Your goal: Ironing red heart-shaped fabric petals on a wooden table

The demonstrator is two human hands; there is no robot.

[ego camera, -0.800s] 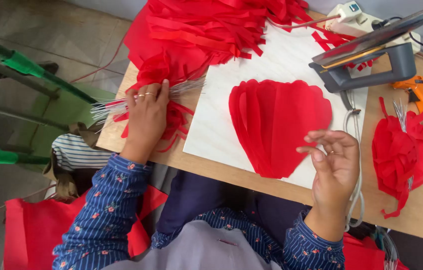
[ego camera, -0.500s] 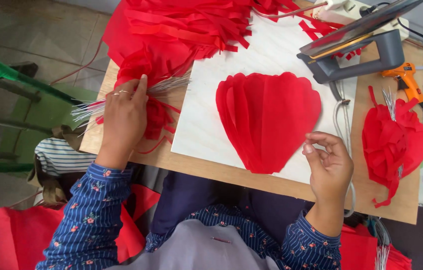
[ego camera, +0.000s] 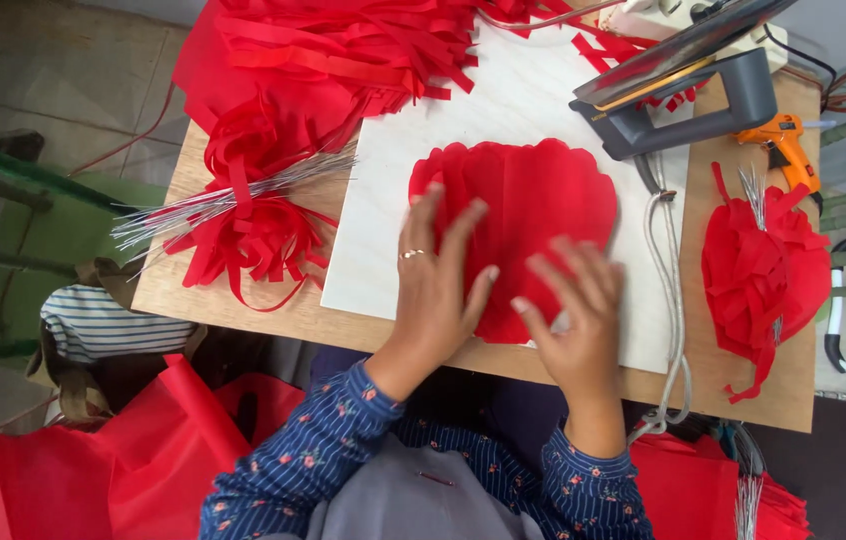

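Both hands, left [ego camera: 435,285] and right [ego camera: 575,315], lie flat with fingers spread, pressing the red fan [ego camera: 533,215] onto the white board [ego camera: 383,240] near the bench's [ego camera: 743,385] front edge.

A single head-worn camera looks almost straight down from above the person's shoulders, close over the small wooden table [ego camera: 243,310]. The white rectangular board [ego camera: 543,130] fills the middle of the frame; grey floor [ego camera: 53,60] shows at left.
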